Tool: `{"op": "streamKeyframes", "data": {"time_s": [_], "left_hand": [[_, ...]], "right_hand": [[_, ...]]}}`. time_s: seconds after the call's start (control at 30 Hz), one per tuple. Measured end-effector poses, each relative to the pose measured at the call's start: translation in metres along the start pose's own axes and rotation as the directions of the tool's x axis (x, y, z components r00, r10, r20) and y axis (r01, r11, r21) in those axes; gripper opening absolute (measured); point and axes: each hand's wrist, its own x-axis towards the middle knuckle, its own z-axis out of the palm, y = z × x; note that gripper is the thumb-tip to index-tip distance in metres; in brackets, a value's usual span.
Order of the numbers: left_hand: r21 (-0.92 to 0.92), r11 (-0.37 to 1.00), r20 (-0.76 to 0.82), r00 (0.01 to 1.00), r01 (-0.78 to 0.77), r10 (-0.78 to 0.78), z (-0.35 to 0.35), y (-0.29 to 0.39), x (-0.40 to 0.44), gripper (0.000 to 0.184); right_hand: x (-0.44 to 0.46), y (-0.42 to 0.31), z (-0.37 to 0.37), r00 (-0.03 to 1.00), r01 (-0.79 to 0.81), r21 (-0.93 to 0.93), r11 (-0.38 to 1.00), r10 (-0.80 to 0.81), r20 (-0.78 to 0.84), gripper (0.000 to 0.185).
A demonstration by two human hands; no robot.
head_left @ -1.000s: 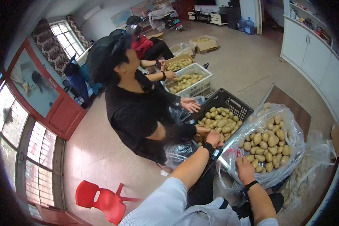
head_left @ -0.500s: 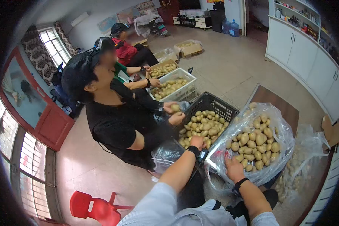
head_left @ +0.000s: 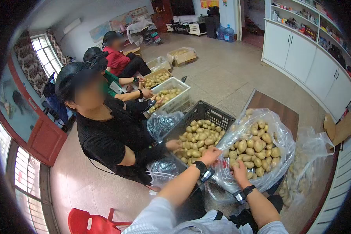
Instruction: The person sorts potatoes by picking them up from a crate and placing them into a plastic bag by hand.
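Note:
My left hand [head_left: 211, 156] is between the black crate [head_left: 178, 133] and the clear plastic bag [head_left: 288, 136]. Its fingers look loosely apart, with nothing visible in them. Inside the near left part of the bag, my right hand [head_left: 241, 174] has its fingers curled round a potato [head_left: 234, 164]. Many tan potatoes [head_left: 257, 145] fill the open bag. More potatoes [head_left: 199, 136] lie heaped in the black crate to the left. Both of my wrists wear dark bands with small devices.
A co-worker in black [head_left: 105, 132] sits at the left, one hand [head_left: 174, 145] over the black crate. Beyond are two more people, a white crate [head_left: 175, 102] and cardboard boxes [head_left: 182, 58]. A brown board [head_left: 275, 104] lies behind the bag; a red chair [head_left: 90, 222] stands near left.
My left hand has moved from over the crate's potatoes toward the bag. My right hand has closed round a potato. The co-worker's hands have parted, and the view has shifted.

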Motion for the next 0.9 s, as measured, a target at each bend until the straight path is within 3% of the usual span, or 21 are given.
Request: {"op": "streamKeyframes", "data": {"time_s": [0.03,0.1,0.13,0.2,0.33,0.4,0.43,0.5,0.73,0.8,0.9], "left_hand": [[0.002,1.000,0.001,1.000,0.001,-0.001,0.005,0.002,-0.003,0.045],[0.058,0.998,0.099,0.995,0.004,-0.009,0.014,0.008,-0.012,0.046],[0.062,0.998,0.099,0.995,0.004,-0.010,0.016,0.015,-0.019,0.046],[0.075,0.994,0.262,0.960,0.079,-0.096,0.018,0.027,-0.028,0.041],[0.034,0.995,0.336,0.936,0.099,-0.105,0.024,0.022,-0.023,0.042],[-0.019,0.993,0.410,0.907,0.113,-0.096,0.027,0.023,-0.024,0.042],[-0.019,0.992,0.415,0.904,0.121,-0.103,0.028,0.015,-0.018,0.042],[-0.069,0.988,0.482,0.872,0.138,-0.088,0.026,0.008,-0.007,0.040],[-0.202,0.974,0.332,0.943,0.103,-0.031,0.017,-0.005,0.008,0.034],[-0.246,0.965,0.316,0.949,0.092,-0.010,0.011,-0.005,0.011,0.034],[-0.354,0.932,0.231,0.973,0.078,0.007,-0.004,-0.006,0.014,0.034]], "right_hand": [[-0.006,-0.016,0.000,1.000,-0.001,0.002,1.000,0.001,-0.001,0.043],[-0.018,-0.051,0.001,0.988,-0.149,0.359,0.921,0.124,0.092,0.035],[-0.021,-0.063,0.001,0.988,-0.149,0.363,0.920,0.124,0.091,0.035],[-0.025,-0.076,0.002,0.968,-0.191,0.409,0.892,0.102,0.231,0.036],[-0.025,-0.074,0.012,0.973,-0.131,0.475,0.870,0.023,0.228,0.039],[-0.029,-0.077,0.018,0.998,-0.056,0.452,0.891,0.046,0.032,0.039],[-0.030,-0.071,0.016,0.998,-0.064,0.451,0.890,0.056,0.030,0.039],[-0.028,-0.068,0.015,0.995,0.079,0.313,0.946,-0.093,0.029,0.037],[-0.027,-0.041,0.008,0.991,0.131,0.185,0.974,-0.127,-0.036,0.025],[-0.031,-0.024,0.000,0.935,0.301,-0.279,0.912,-0.340,-0.102,0.025],[-0.045,-0.030,-0.012,0.930,0.276,-0.416,0.866,-0.350,-0.111,0.025]]}}
